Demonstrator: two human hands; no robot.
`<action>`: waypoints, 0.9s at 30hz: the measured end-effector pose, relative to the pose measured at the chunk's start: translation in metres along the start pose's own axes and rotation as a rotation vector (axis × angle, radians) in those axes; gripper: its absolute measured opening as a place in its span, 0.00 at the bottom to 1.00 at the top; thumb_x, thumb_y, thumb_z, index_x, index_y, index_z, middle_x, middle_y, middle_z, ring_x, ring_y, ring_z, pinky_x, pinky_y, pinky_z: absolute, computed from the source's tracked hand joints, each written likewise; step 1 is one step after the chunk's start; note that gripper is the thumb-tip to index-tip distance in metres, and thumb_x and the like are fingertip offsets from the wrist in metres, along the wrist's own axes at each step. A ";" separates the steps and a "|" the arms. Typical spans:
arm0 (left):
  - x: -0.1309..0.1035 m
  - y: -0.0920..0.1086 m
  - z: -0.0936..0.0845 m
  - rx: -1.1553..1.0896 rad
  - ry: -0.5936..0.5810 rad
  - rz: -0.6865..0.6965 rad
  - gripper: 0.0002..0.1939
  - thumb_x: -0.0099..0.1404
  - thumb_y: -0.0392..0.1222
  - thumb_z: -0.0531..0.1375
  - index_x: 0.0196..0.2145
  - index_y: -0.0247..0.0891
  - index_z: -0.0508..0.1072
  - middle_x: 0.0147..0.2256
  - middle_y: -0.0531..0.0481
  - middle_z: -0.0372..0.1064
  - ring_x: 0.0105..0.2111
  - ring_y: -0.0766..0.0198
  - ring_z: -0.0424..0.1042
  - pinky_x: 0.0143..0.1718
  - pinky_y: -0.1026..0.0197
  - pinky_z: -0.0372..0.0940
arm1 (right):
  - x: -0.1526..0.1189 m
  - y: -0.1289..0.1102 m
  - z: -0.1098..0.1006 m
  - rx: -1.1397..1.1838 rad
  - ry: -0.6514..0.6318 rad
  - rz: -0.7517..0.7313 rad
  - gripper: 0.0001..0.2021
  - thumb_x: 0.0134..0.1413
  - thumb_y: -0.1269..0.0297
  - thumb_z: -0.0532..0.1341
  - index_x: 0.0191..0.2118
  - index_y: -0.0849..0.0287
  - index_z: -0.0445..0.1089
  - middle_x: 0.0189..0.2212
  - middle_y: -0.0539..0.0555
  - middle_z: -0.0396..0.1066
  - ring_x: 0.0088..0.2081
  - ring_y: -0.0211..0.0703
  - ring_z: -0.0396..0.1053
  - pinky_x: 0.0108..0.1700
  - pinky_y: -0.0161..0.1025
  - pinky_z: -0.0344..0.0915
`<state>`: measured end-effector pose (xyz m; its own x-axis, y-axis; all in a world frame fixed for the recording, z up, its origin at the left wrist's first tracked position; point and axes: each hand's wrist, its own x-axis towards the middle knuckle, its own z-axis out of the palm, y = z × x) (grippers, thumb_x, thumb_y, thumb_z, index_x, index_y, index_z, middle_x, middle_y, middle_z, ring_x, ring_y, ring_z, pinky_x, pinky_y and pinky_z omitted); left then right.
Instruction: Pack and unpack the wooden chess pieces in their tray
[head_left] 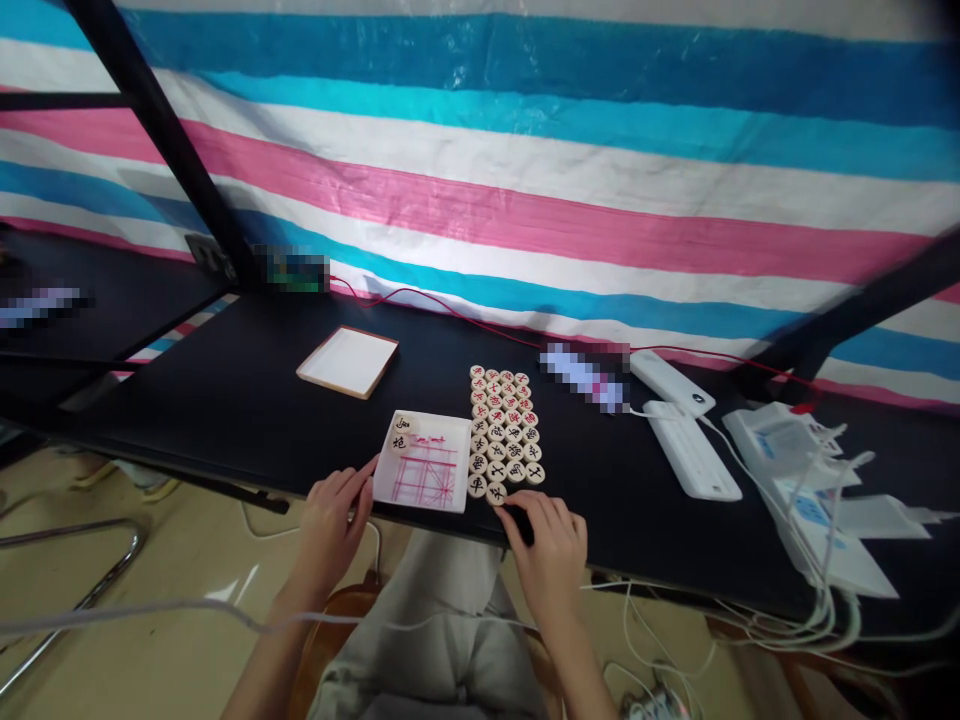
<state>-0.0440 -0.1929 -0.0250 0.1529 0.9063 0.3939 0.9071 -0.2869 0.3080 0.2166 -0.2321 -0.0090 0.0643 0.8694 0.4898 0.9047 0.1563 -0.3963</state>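
My left hand (337, 512) is at the left side of a shallow white box (463, 470), its thumb and fingers closed on the near left corner. Two xiangqi pieces (402, 425) with black characters lie in the box's far left corner, above red board lines on its bottom. My right hand (551, 535) has thumb and forefinger on a black-marked xiangqi piece (496, 493) at the near end of a block of pieces. That block of xiangqi pieces (496, 433) stands in close rows right of the box, red characters at the far end, black ones nearer me.
A white box lid (349, 360) lies farther back on the black table (247, 400). To the right are a phone-like blurred object (585, 377), white power banks (691, 450) and a power strip with chargers (780, 480). A red cable (450, 312) runs along the striped sheet.
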 end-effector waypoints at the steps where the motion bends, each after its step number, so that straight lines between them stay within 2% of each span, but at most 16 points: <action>1: 0.000 0.000 0.000 0.001 0.000 -0.002 0.21 0.68 0.45 0.43 0.49 0.37 0.69 0.33 0.45 0.69 0.32 0.62 0.65 0.34 0.60 0.58 | 0.000 0.000 0.000 0.003 -0.001 0.000 0.08 0.58 0.60 0.55 0.34 0.55 0.69 0.33 0.52 0.72 0.35 0.41 0.64 0.37 0.39 0.50; 8: 0.000 0.001 0.000 0.021 -0.004 0.008 0.21 0.68 0.44 0.43 0.49 0.37 0.69 0.33 0.45 0.69 0.33 0.61 0.65 0.35 0.60 0.57 | 0.001 -0.002 -0.005 0.046 -0.006 0.001 0.06 0.56 0.60 0.57 0.33 0.55 0.68 0.32 0.50 0.72 0.34 0.41 0.64 0.39 0.40 0.49; 10: 0.000 0.001 0.000 0.028 -0.006 0.017 0.20 0.68 0.43 0.43 0.49 0.37 0.69 0.33 0.45 0.69 0.33 0.61 0.65 0.35 0.60 0.57 | 0.009 -0.008 -0.008 0.090 -0.013 -0.015 0.07 0.57 0.60 0.56 0.33 0.56 0.68 0.31 0.51 0.71 0.34 0.40 0.64 0.39 0.40 0.50; 13: 0.001 0.002 -0.002 0.026 0.000 0.024 0.21 0.68 0.44 0.43 0.50 0.37 0.69 0.33 0.45 0.69 0.33 0.61 0.65 0.35 0.60 0.57 | 0.037 -0.025 -0.007 0.130 -0.073 -0.099 0.06 0.58 0.62 0.55 0.37 0.56 0.67 0.32 0.51 0.70 0.35 0.40 0.64 0.38 0.39 0.50; 16: 0.001 0.003 -0.002 0.017 0.002 0.020 0.21 0.68 0.44 0.43 0.49 0.37 0.69 0.32 0.46 0.69 0.32 0.61 0.65 0.34 0.60 0.57 | 0.073 -0.050 0.006 0.043 -0.211 -0.279 0.08 0.57 0.64 0.55 0.43 0.54 0.66 0.36 0.51 0.69 0.39 0.41 0.62 0.39 0.39 0.51; 19: 0.001 0.002 -0.001 0.010 0.005 0.021 0.20 0.68 0.43 0.44 0.49 0.36 0.69 0.32 0.46 0.69 0.32 0.62 0.65 0.34 0.61 0.57 | 0.096 -0.073 0.027 -0.116 -0.324 -0.472 0.05 0.55 0.65 0.57 0.39 0.54 0.66 0.38 0.52 0.67 0.39 0.43 0.60 0.38 0.40 0.51; 23: 0.000 0.002 0.000 0.002 0.001 0.025 0.19 0.68 0.42 0.44 0.49 0.36 0.68 0.32 0.46 0.68 0.32 0.62 0.64 0.33 0.61 0.56 | 0.099 -0.088 0.052 -0.212 -0.341 -0.579 0.04 0.56 0.69 0.55 0.37 0.58 0.66 0.36 0.54 0.66 0.39 0.45 0.59 0.37 0.42 0.53; 27: 0.001 0.002 -0.001 -0.002 0.003 0.033 0.19 0.68 0.42 0.44 0.49 0.35 0.68 0.30 0.47 0.68 0.31 0.62 0.63 0.32 0.61 0.56 | 0.095 -0.089 0.059 -0.222 -0.331 -0.566 0.04 0.56 0.70 0.54 0.36 0.58 0.64 0.36 0.55 0.66 0.39 0.45 0.58 0.38 0.43 0.53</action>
<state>-0.0425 -0.1932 -0.0231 0.1818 0.8952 0.4069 0.9006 -0.3177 0.2967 0.1171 -0.1364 0.0272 -0.5433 0.7849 0.2979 0.8281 0.5594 0.0362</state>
